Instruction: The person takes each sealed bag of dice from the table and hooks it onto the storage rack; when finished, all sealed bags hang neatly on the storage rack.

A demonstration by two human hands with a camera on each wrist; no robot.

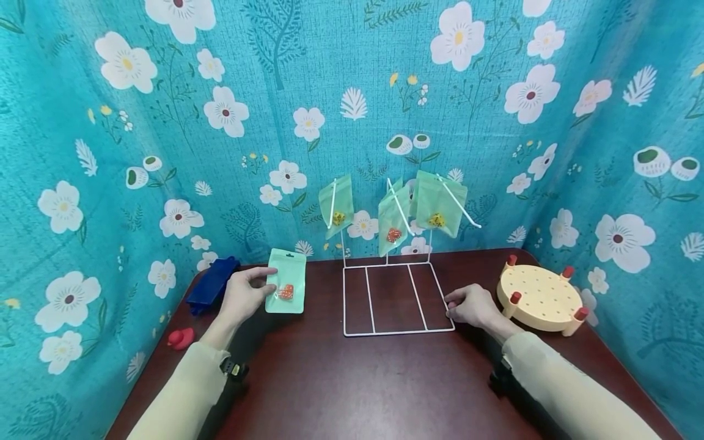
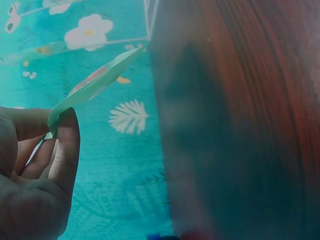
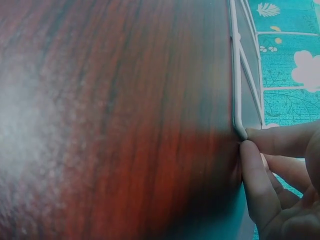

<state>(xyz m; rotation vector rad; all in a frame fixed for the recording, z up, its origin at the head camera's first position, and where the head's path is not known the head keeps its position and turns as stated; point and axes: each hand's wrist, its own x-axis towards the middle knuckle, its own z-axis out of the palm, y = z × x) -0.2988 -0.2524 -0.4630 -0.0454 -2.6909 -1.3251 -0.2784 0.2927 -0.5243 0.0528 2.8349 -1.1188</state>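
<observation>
Between thumb and fingers, my left hand (image 1: 245, 294) pinches a green zip pouch (image 1: 291, 269) by its left edge. An orange patterned piece shows through the pouch's front, and a hang slot is cut in its top. The left wrist view shows the pouch (image 2: 95, 85) nearly edge-on. My right hand (image 1: 474, 307) pinches the front right corner of a white wire rack (image 1: 398, 332); the right wrist view shows thumb and finger on the bent wire (image 3: 237, 100). Three similar pouches hang on the rack's hooks: one on the left (image 1: 342, 201), one in the middle (image 1: 392, 214), one on the right (image 1: 440, 198).
A round cream pegboard stool (image 1: 539, 296) with red-tipped legs lies at the right. At the left are a dark blue object (image 1: 213, 285) and a red rubber duck (image 1: 181, 338). Flowered blue curtain (image 1: 352, 73) surrounds the dark wooden table (image 1: 352, 391).
</observation>
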